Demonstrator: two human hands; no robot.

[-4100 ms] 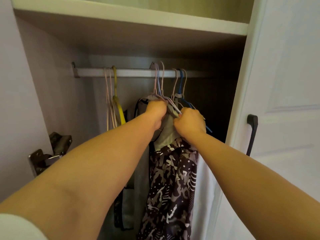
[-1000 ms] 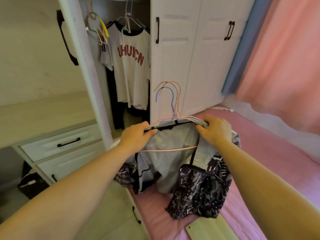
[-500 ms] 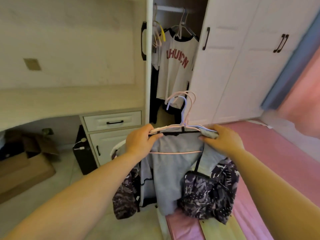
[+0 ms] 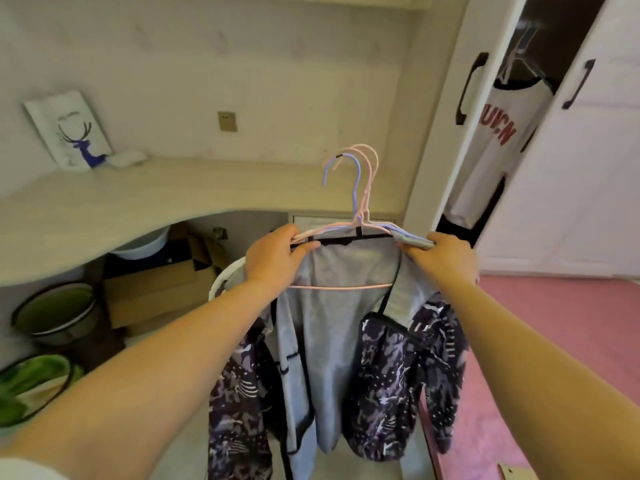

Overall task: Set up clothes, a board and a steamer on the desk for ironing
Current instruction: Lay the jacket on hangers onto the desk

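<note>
I hold a bundle of clothes on hangers [image 4: 360, 188] in front of me: a pale grey garment [image 4: 332, 327] with black trim and a dark camouflage-print one [image 4: 405, 382] hanging on both sides. My left hand [image 4: 273, 258] grips the left shoulder end of the hangers, my right hand [image 4: 446, 259] the right end. The pink and blue hooks stand up between my hands. The pale wooden desk [image 4: 104, 206] curves along the wall ahead and to the left. No board or steamer is in view.
A deer picture [image 4: 69, 129] leans on the wall at the desk's far left. Under the desk sit cardboard boxes [image 4: 152, 292] and basins [image 4: 52, 313]. The open wardrobe [image 4: 498, 143] holds a white T-shirt at right. A pink bed [image 4: 561, 358] lies at right.
My view has swung left from the wardrobe and bed toward the desk. Both hands keep the same grip on the hangers, and the clothes now hang free above the floor.
</note>
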